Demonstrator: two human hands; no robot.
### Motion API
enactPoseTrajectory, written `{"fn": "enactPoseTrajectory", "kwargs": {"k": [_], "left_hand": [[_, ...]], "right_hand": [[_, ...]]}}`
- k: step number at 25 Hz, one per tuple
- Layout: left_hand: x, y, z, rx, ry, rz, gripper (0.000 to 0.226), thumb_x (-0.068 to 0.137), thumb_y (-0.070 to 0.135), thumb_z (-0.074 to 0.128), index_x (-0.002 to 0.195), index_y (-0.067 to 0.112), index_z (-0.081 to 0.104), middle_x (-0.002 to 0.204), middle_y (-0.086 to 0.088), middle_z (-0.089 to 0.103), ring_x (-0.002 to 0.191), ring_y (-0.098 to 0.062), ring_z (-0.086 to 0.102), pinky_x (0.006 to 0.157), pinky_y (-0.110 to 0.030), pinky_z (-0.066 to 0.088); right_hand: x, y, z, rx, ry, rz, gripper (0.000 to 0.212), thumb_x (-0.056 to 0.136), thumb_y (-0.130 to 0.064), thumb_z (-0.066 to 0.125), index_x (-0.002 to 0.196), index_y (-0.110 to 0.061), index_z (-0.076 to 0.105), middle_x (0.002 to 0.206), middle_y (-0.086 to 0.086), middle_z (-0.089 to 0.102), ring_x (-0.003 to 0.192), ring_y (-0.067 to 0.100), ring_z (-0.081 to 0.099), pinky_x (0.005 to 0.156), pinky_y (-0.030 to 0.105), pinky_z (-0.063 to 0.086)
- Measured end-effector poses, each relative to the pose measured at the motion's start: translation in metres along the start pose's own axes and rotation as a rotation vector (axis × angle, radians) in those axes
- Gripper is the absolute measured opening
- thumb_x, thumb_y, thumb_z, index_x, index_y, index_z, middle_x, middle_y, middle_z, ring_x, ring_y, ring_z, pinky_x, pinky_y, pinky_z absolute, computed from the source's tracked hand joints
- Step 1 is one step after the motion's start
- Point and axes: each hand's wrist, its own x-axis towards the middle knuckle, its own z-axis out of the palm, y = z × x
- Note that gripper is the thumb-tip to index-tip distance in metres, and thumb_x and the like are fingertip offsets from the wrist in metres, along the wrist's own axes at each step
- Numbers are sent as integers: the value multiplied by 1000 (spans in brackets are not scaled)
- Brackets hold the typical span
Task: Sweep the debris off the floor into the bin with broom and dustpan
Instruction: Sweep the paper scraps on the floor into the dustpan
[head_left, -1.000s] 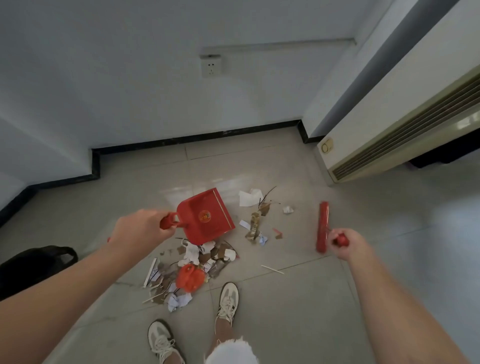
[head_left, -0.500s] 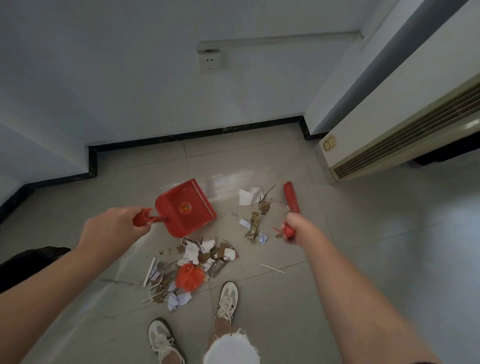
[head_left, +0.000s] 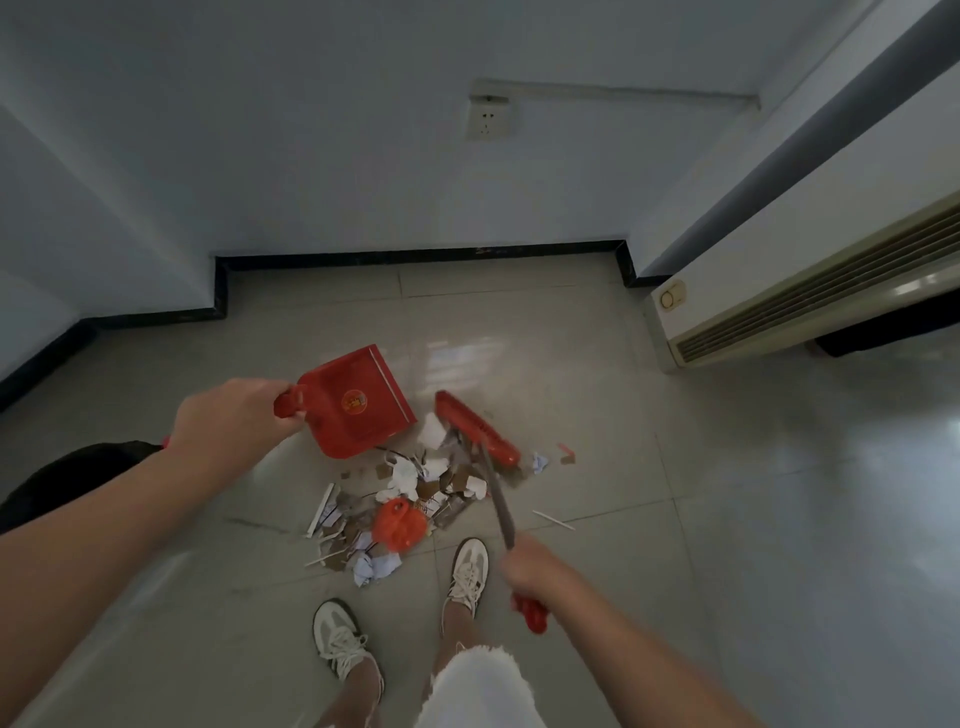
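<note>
Debris (head_left: 402, 475), a heap of crumpled paper, cardboard scraps and thin sticks, lies on the tiled floor (head_left: 701, 545) in the middle of the frame, with a round orange-red piece (head_left: 400, 522) in its lower part. A thin stick (head_left: 553, 519) and a small red scrap (head_left: 565, 451) lie apart, to the right of the heap. Our left hand (head_left: 234, 421), at centre left, is wrapped round the handle of the red dustpan (head_left: 358, 402), which hangs tilted at the heap's upper left edge; whether its lip touches the floor we cannot tell. Our right hand (head_left: 530, 571), lower right of centre, is closed round the grip of the red broom (head_left: 475, 428), whose head stands at the heap's upper right edge, among the outer scraps. The hands are well apart, each clamped on its own tool.

We judge that the gathering step is in hand: the whole heap is on the floor, and no debris shows on the pan's face turned to us. The next move calls for laying the pan's lip flat on the floor beside the heap and drawing the broom across toward it, taking in the strays on the right. A dark shape (head_left: 78, 478) at the left edge may be the bin; we cannot tell.
</note>
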Motion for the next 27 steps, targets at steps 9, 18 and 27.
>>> {"fn": "enactPoseTrajectory", "kwargs": {"k": [9,18,27], "left_hand": [[-23,-52,-15,-24,-35,-33,18,82,42,61,73,28,58,74,4,54,72,-21,51,66,-33,45],[-13,-38,-14,20,-33,-27,20,81,41,61,71,23,59,71,3,57,70,-22,55,62,-33,46],[10,56,-25,51,-4,73,19,83,42,61,86,25,66,80,2,60,72,-20,52,62,-31,40]], "right_hand": [[11,-37,-3,-350,-136,76,31,97,-17,36,72,-1,46,57,13,50,28,19,48,34,16,40],[43,-16,22,-4,-242,151,25,95,-8,35,72,-4,44,51,9,44,30,14,41,39,21,38],[-2,103,-101,619,24,78,22,94,2,42,90,-18,51,54,3,36,25,3,33,31,9,28]]}}
